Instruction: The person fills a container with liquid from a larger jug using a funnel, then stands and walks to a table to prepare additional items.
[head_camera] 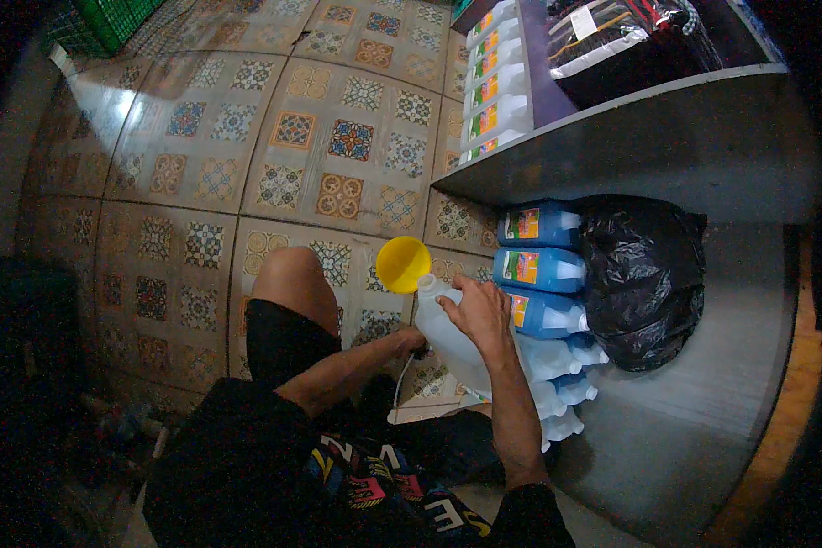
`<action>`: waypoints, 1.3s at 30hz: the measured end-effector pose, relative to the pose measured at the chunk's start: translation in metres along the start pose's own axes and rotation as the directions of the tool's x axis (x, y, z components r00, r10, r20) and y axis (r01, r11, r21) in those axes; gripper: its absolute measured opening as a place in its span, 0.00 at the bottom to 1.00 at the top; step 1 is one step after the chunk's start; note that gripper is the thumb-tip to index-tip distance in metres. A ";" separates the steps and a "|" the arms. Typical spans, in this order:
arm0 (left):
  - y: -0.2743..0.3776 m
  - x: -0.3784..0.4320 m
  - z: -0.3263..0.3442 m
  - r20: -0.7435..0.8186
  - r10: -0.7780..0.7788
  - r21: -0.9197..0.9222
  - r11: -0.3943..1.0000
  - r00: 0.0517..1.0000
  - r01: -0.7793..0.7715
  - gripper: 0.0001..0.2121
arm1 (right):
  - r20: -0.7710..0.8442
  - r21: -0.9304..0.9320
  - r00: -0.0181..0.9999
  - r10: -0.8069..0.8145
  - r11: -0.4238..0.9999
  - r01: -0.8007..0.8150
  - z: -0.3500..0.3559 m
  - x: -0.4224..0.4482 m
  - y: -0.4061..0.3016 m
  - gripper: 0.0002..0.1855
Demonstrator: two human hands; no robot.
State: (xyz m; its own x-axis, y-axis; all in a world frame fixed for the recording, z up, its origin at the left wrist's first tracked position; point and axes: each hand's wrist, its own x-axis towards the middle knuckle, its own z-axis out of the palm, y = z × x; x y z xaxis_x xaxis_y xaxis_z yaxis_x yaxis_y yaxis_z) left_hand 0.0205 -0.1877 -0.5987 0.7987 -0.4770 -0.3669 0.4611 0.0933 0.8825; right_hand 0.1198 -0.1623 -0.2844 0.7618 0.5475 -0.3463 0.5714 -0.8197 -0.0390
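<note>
My right hand (478,309) grips a translucent white plastic jug (449,342) near its top; the jug's neck is uncapped. Just beyond the neck is a yellow funnel (403,264), its wide mouth facing up; what lies under the funnel is hidden. My left hand (411,340) is low beside the jug, close to a thin pale tube or cord (402,377). Its fingers are mostly hidden, so I cannot tell whether it holds something.
Blue-filled bottles (536,269) and pale jugs (548,357) stand to the right, beside a black plastic bag (644,281). A grey shelf unit (623,151) holds a row of labelled white bottles (496,85). A green crate (120,27) is at the upper left.
</note>
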 end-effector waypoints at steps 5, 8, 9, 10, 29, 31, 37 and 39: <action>0.001 0.002 0.002 0.002 0.007 -0.004 1.000 1.000 -0.007 0.19 | -0.006 -0.023 1.000 0.000 1.000 0.000 0.003 0.000 0.001 0.21; 0.003 0.005 0.004 0.010 0.013 -0.008 1.000 1.000 -0.013 0.19 | -0.009 -0.023 1.000 -0.004 1.000 0.003 0.005 0.001 0.002 0.21; 0.003 0.005 0.003 0.009 0.016 -0.009 1.000 1.000 -0.015 0.19 | 0.000 -0.023 1.000 0.004 1.000 -0.004 0.003 0.002 0.001 0.21; 0.004 0.005 0.003 0.008 0.017 -0.009 1.000 1.000 -0.017 0.19 | 0.008 -0.023 1.000 0.010 1.000 -0.010 0.002 0.002 0.000 0.21; 0.015 0.000 0.009 -0.028 0.045 -0.012 0.999 0.999 -0.046 0.19 | 0.042 -0.056 0.999 0.024 0.998 -0.022 0.001 0.007 -0.003 0.21; 0.017 -0.001 0.010 -0.029 0.044 -0.017 0.999 0.999 -0.044 0.19 | 0.055 -0.069 0.998 0.034 0.997 -0.030 -0.005 0.007 -0.009 0.21; 0.019 0.002 0.011 -0.025 0.049 -0.018 0.999 0.998 -0.050 0.19 | -0.018 -0.148 1.000 -0.008 0.989 0.005 0.001 0.006 -0.004 0.21; 0.020 0.002 0.012 -0.024 0.050 -0.019 0.999 0.998 -0.050 0.19 | 0.008 -0.137 1.000 0.012 0.990 -0.010 -0.003 0.006 -0.007 0.22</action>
State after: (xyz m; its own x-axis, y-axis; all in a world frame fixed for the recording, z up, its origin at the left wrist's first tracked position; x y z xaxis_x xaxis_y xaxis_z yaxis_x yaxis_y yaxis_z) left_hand 0.0263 -0.1971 -0.5786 0.8296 -0.4510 -0.3292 0.4276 0.1341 0.8940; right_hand 0.1214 -0.1522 -0.2838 0.7659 0.5366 -0.3543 0.6000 -0.7945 0.0938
